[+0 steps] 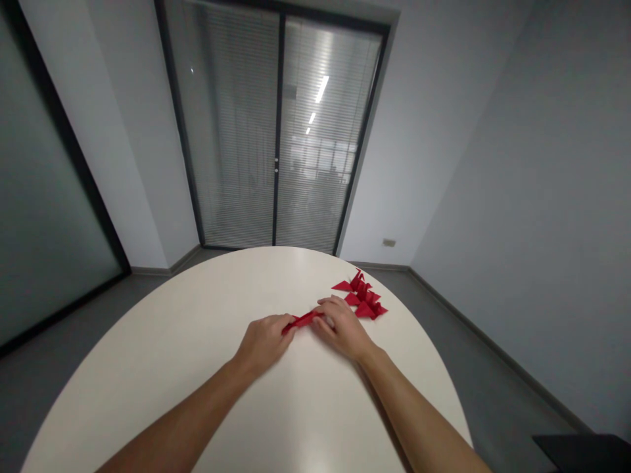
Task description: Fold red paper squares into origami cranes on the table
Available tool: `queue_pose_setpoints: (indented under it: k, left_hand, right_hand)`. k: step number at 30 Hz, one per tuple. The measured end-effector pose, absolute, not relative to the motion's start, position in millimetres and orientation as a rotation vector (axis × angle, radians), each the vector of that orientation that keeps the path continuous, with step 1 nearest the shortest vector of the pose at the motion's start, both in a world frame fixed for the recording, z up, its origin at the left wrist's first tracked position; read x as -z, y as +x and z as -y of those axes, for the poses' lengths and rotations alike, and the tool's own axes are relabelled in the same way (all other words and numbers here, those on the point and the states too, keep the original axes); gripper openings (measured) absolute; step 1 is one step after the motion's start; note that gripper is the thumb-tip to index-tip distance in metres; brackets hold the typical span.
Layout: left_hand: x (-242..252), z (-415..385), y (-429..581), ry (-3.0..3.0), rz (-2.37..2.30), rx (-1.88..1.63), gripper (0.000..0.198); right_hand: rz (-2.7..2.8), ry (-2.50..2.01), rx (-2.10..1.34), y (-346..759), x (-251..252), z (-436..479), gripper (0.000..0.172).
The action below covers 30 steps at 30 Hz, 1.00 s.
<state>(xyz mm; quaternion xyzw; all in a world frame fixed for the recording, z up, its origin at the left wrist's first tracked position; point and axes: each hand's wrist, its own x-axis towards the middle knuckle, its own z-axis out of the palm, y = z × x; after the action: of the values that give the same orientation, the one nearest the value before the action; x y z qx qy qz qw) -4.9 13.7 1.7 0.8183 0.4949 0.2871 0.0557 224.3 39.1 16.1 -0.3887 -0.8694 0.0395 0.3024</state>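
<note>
A narrow strip of folded red paper point(304, 320) stretches between my two hands, just over the white round table point(162, 355). My left hand point(265, 338) pinches its left end between thumb and fingers. On the other end, my right hand point(340, 325) grips with thumb and fingers, and part of the paper is hidden under those fingers. Just beyond my right hand lies a cluster of several red origami cranes point(365, 299), their pointed wings and tails overlapping.
Behind the table stands a glass door point(236, 131) with blinds and dark frames. A wall socket point(389, 242) sits low on the back wall. At the lower right corner a dark object point(586, 453) shows beside the table.
</note>
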Motion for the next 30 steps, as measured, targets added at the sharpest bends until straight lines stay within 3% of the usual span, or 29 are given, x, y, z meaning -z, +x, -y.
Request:
queue_pose_setpoints:
  k: [4,8,13,18,23,26,30]
  left_hand:
    - [4.2,-22.1,-2.5,2.141,-1.59,-1.107,0.018]
    - [12.3,-32.3,1.5,1.682,-1.307,-1.352,0.024]
    - [20.3,-36.7,1.6,1.43,-1.279,-1.271,0.031]
    - [13.3,-30.0,-2.1,1.845,-1.717,-1.002,0.015]
    - [5.7,-24.8,-4.8,2.237,-1.986,-0.806,0.025]
    - [10.1,-26.7,-6.7,2.402,-1.759,-0.951,0.042]
    - [15.3,-24.8,-5.8,2.574,-1.29,-0.899,0.034]
  right_hand:
    - [2.224,-0.991,-0.011,223.7,-18.0,-38.2,0.032]
    - [2.173,-0.986,0.093,224.3,-17.9,-37.7,0.039]
    - [2.284,-0.922,0.096,223.4,-16.8,-35.8,0.035]
    - [2.47,-0.943,-0.102,219.5,-14.0,-34.3,0.046]
    - [2.571,-1.001,-0.22,217.3,-11.8,-33.7,0.059]
    - [2.579,-1.026,-0.249,217.5,-12.4,-32.8,0.056]
    - [2.565,-1.024,-0.252,219.0,-12.5,-33.0,0.051]
